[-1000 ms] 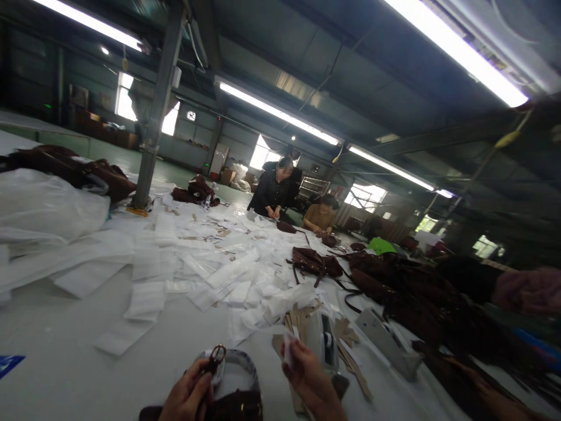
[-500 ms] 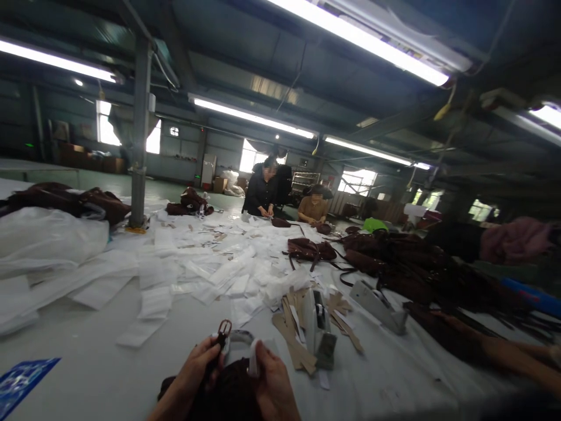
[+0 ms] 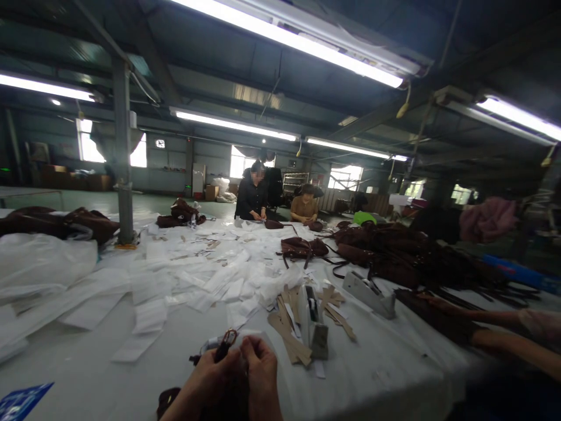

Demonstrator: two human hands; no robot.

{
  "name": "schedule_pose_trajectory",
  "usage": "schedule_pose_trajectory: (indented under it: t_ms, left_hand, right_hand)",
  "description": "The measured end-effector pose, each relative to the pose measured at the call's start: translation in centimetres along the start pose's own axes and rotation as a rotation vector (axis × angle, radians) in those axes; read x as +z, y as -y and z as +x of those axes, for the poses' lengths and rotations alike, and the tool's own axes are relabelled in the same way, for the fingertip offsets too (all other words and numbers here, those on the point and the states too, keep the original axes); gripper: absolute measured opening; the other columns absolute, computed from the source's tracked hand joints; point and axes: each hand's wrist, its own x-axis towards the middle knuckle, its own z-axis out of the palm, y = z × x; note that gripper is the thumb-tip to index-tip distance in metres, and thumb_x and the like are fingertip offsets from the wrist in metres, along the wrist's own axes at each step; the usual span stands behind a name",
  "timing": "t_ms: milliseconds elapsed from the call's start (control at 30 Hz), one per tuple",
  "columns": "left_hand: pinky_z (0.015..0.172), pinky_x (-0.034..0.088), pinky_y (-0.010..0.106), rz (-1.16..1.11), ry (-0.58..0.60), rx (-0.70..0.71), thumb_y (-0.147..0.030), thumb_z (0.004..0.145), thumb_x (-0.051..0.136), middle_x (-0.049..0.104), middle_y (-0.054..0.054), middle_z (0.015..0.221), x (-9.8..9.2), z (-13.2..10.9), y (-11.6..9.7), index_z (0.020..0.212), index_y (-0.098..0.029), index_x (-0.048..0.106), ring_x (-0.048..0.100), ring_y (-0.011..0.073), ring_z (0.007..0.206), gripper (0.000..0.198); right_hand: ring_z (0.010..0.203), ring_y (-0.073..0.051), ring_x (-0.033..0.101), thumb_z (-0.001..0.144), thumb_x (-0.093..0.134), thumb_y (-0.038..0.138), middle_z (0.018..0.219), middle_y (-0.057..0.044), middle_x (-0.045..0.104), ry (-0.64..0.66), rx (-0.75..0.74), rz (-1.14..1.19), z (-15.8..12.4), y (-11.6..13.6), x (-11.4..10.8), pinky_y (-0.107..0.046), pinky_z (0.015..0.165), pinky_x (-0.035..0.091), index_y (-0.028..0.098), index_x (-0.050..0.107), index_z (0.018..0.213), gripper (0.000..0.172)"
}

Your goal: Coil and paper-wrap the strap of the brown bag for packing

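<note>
Brown strap [image 3: 222, 351] with a metal buckle [image 3: 230, 337] at its tip is at the bottom centre, raised in front of us over a white table [image 3: 83, 383]. Our left hand [image 3: 210, 374] is closed round the strap just below the buckle. Our right hand [image 3: 262, 368] is right beside it, fingertips bent close together; we cannot tell whether they grip anything. Dark brown material [image 3: 230, 400] fills the space beneath our hands. To our left, bare tabletop runs out to a blue packet [image 3: 25, 403]. Near our right hand, card strips [image 3: 289, 342] and a tape dispenser [image 3: 313, 321] crowd that side. Past the dispenser, open tabletop reaches the table's edge at lower right, where another person's arms [image 3: 512, 348] stretch in. White sheets [image 3: 205, 283] cover the table beyond.
</note>
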Motion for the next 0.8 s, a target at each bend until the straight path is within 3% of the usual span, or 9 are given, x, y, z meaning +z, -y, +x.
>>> schedule_pose_trajectory:
  t_ms: [167,300,367,467,667,800]
  left_hand:
    - [0.047,0.034,0.023,-0.047,0.024,0.003,-0.053,0.043,0.083,0.051,-0.003,0.047,-0.1,0.0,0.2,0.058,-0.014,0.058,0.046,0.0096,0.044,0.049]
    - [0.039,0.025,0.020,-0.057,0.046,-0.038,-0.047,0.051,0.082,0.047,-0.006,0.046,-0.6,-0.7,-1.0,0.064,-0.014,0.058,0.036,0.0051,0.037,0.043]
    - [0.038,0.024,0.019,-0.073,0.055,-0.046,-0.045,0.064,0.076,0.050,-0.005,0.052,-1.2,-0.9,-2.4,0.073,-0.013,0.061,0.035,0.0044,0.038,0.036]
    - [0.043,0.034,0.019,-0.112,0.048,-0.018,-0.044,0.078,0.061,0.055,-0.001,0.065,-2.7,-0.5,-5.0,0.088,-0.013,0.063,0.042,0.0064,0.045,0.033]
    - [0.058,0.045,0.021,-0.075,0.007,0.184,-0.035,0.077,0.069,0.063,0.004,0.082,-5.8,1.0,-10.3,0.094,-0.012,0.061,0.054,0.0091,0.059,0.030]
    - [0.069,0.050,0.028,-0.064,-0.046,0.280,-0.046,0.084,0.060,0.065,0.005,0.095,-8.2,1.3,-12.8,0.113,-0.021,0.053,0.063,0.0139,0.070,0.038]
  right_hand:
    - [0.058,-0.013,0.053,0.063,0.074,0.048,0.061,0.001,0.062,-0.028,0.041,0.015,-0.5,-0.1,-0.1,-0.022,0.055,0.043,0.015,0.068,0.072,0.035]
    - [0.057,-0.015,0.055,0.058,0.078,0.047,0.060,0.000,0.063,-0.009,0.130,0.087,-0.9,-0.1,-0.3,-0.024,0.054,0.044,0.014,0.069,0.069,0.036]
    - [0.058,-0.014,0.056,0.057,0.079,0.046,0.063,0.000,0.065,-0.026,0.161,0.115,-0.9,0.0,-0.5,-0.024,0.055,0.045,0.015,0.069,0.073,0.036]
    - [0.058,-0.014,0.056,0.056,0.080,0.045,0.065,0.000,0.066,-0.032,0.213,0.137,-1.2,-0.3,-0.9,-0.025,0.058,0.047,0.017,0.069,0.077,0.037]
    - [0.063,-0.017,0.061,0.052,0.082,0.047,0.070,-0.002,0.068,-0.002,0.287,0.048,-2.0,-2.8,-1.8,-0.027,0.062,0.050,0.016,0.072,0.077,0.041]
    - [0.065,-0.019,0.062,0.050,0.082,0.049,0.070,-0.004,0.070,0.007,0.293,-0.001,-1.5,-4.8,-2.3,-0.028,0.063,0.051,0.015,0.072,0.075,0.044]
